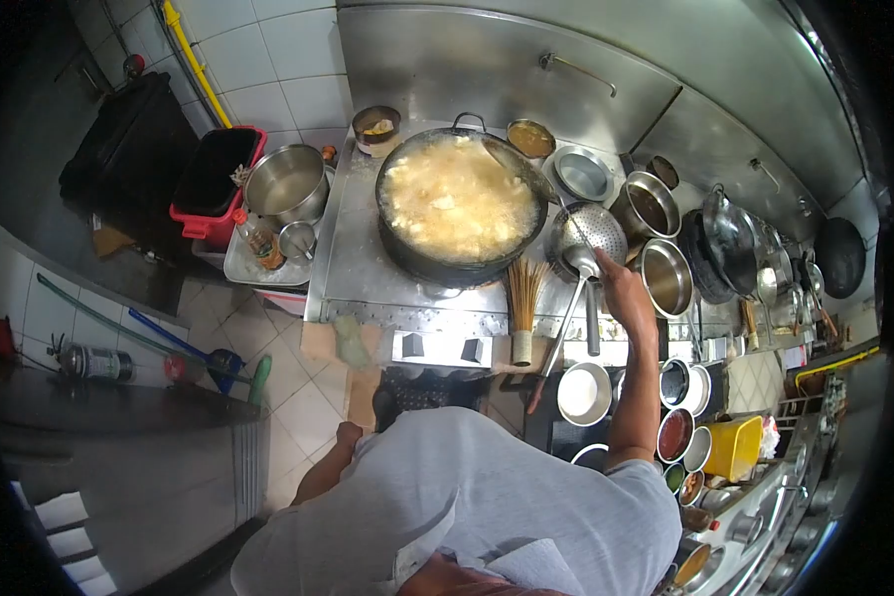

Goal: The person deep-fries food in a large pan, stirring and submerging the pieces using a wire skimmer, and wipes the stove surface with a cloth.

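A large black wok (407,260) on the steel stove is full of pale pieces frying in bubbling, foamy oil. My right hand (621,285) is closed around the thin handle of a skimmer (509,157), whose dark head lies at the wok's right rim. Just under that hand are a perforated strainer (588,233) and a ladle (580,260) with a long handle. Low beside my body hangs my left hand (349,434), its fingers curled; whether anything is inside them is hidden.
A bamboo brush (523,308) stands at the stove's front edge. Steel pots (663,278) line the right side, with sauce bowls (675,435) nearer me. On the left are a stockpot (286,187), a bottle (258,241) and a red bin (197,224).
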A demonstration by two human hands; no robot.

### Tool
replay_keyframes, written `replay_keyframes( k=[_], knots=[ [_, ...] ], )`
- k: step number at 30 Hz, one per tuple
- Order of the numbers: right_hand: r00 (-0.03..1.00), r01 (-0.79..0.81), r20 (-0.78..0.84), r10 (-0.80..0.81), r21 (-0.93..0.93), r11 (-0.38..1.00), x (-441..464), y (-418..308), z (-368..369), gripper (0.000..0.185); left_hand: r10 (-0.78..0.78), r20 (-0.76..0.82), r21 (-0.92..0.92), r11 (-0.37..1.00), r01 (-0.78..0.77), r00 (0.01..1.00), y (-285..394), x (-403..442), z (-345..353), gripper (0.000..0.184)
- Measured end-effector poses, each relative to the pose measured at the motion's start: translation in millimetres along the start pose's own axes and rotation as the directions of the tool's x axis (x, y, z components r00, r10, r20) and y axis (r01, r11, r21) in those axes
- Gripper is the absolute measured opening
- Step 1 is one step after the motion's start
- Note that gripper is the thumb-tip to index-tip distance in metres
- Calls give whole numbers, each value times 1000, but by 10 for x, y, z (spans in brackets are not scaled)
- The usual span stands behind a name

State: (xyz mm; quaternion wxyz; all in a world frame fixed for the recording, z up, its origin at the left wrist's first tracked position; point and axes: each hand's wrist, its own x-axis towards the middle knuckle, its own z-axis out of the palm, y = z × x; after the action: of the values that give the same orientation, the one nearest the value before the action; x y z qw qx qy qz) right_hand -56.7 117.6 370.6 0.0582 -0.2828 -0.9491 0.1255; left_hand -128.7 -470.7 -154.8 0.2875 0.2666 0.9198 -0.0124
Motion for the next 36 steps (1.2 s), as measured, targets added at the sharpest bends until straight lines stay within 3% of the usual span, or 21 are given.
replay_keyframes(
  k=[2, 6, 8, 12, 14, 15, 17, 21, 23, 24, 25, 27, 29, 30, 32, 34, 36],
  knots=[
    [999, -28, 25, 29, -37, 999, -110, -22, -50, 50, -73, 63, -17, 997, 74, 995, 4, 44, 6, 19],
    [996, -93, 20, 92, 35, 995, -315, -62, -221, 45, -76, 42, -26, 997, 77, 996, 38, 79, -17, 20],
    [992, -128, 26, 126, 85, 988, -315, -27, -247, 46, -213, 14, -153, 965, 212, 977, 160, 33, -161, 20],
    [988, -96, -101, 114, 171, 981, -131, 115, -83, 48, -59, 49, -71, 995, 63, 997, 181, 41, -197, 20],
    [986, -50, -149, 80, 196, 979, 108, 204, 89, 47, -343, 100, -345, 869, 356, 934, 289, -50, -313, 22],
    [985, -50, -150, 80, 196, 979, 212, 244, 171, 47, -343, 99, -345, 869, 355, 934, 274, -46, -316, 22],
    [982, -3, -180, 47, 239, 971, 390, 261, 256, 47, -111, 82, -110, 987, 120, 990, 142, 49, -118, 23],
    [986, -18, -159, 50, 201, 979, 674, 316, 357, 47, -241, 97, -200, 946, 256, 966, 123, 47, -81, 23],
    [996, 30, -91, -7, 246, 969, 858, 623, 514, 47, -214, 105, -87, 971, 223, 971, 113, 20, -80, 23],
    [966, 204, -196, -171, 163, 965, 978, 885, 677, 47, -220, 106, -92, 969, 230, 970, 113, -3, -80, 23],
    [965, 212, -191, -180, 163, 964, 1020, 949, 615, 47, -212, 95, -111, 969, 222, 973, 116, -41, -89, 22],
    [982, -99, 186, 18, 438, 894, 1073, 989, 390, 48, -210, 85, -137, 966, 220, 974, 149, -121, -101, 22],
    [959, -189, 278, 49, 502, 844, 1074, 941, 147, 48, -358, 124, -319, 869, 379, 925, 178, -173, -85, 21],
    [951, -217, 305, 58, 520, 826, 1126, 996, 157, 48, -359, 124, -320, 868, 380, 925, 159, -200, -96, 21],
    [941, -243, 332, 63, 537, 808, 1263, 1216, 245, 48, -84, 135, -249, 962, 116, 987, 81, -241, -68, 27],
    [874, -329, 486, 3, 588, 739, 1389, 1357, 361, 48, -162, 136, -290, 937, 195, 977, 104, -255, -34, 27],
    [864, -353, 503, 20, 577, 737, 1426, 1412, 281, 49, -238, 139, -330, 904, 272, 961, 113, -281, -5, 27]
  ],
)
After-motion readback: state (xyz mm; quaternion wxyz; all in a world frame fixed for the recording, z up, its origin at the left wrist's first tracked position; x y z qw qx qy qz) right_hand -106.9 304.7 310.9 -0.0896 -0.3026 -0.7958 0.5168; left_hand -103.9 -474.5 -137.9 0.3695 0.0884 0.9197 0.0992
